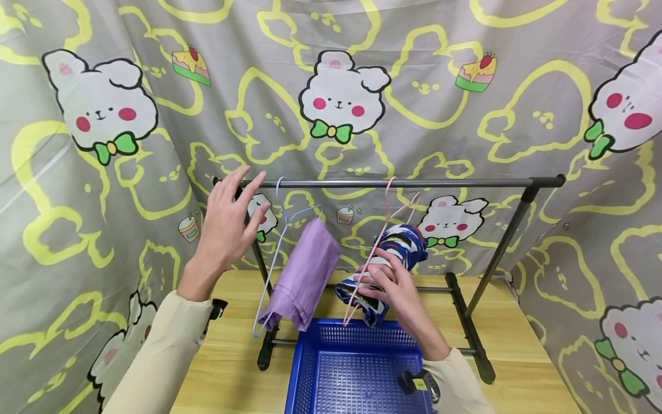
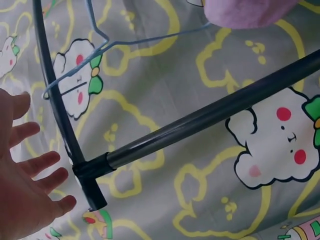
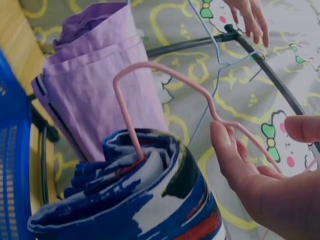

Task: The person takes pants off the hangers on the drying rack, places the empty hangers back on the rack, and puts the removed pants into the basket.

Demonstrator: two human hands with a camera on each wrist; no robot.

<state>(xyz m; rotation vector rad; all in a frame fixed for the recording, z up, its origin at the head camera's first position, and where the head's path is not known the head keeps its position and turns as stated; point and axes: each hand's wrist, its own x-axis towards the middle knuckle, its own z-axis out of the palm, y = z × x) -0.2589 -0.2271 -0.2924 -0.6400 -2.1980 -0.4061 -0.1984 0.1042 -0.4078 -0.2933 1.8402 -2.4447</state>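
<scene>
My left hand (image 1: pixel 224 215) is raised by the left end of the rail, fingers spread and holding nothing. Close by, a blue wire hanger (image 2: pixel 150 38) hooks over the rail with a folded purple garment (image 1: pixel 310 270) draped on it. My right hand (image 1: pixel 398 287) is at a pink wire hanger (image 3: pixel 165 70), also hooked on the rail. In the right wrist view its fingertips touch the wire, while the thumb stands apart. A folded blue, white and black patterned garment (image 1: pixel 403 244) hangs on this pink hanger, whose wire runs into the folds.
A dark metal clothes rack (image 1: pixel 465 183) stands on a wooden table (image 1: pixel 522 351), its feet (image 1: pixel 483 368) spread on both sides. In front is a blue plastic basket (image 1: pixel 362 382). Cartoon-printed grey curtains (image 1: pixel 434 155) enclose the back and sides.
</scene>
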